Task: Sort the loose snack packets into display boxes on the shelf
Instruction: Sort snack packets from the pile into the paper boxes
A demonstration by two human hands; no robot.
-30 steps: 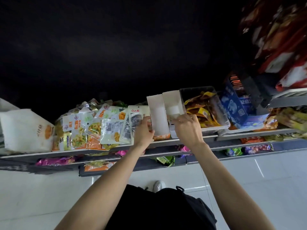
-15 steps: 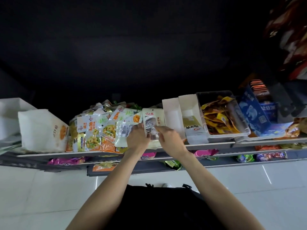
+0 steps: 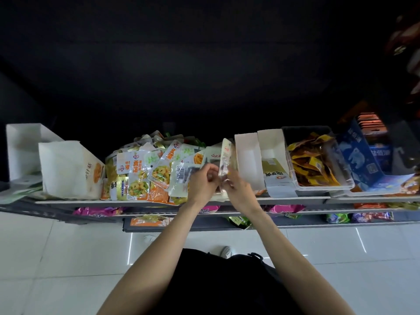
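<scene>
Two hands: both at the shelf front, meeting over the right end of the pile.
Head view, left hand: fingers curled, pinching a packet with a barcode, which lies against the pile.
Head view, right hand: fingers curled round the foot of a white packet, held upright on edge, touching the left hand.
Pile: loose snack packets, white, green and orange, heaped on the shelf between the bag and the boxes.
White boxes: two open card boxes, side by side, just right of the hands; the right one holds a grey packet; what the left one holds cannot be told.
Clear bin: right of the boxes, filled with yellow packets.
Blue box: far right, tilted, polar bear print.
Bag: white paper, orange mark, left end of the shelf.
Lower shelves: pink, green and purple packets, partly hidden.
Floor: white tiles.
</scene>
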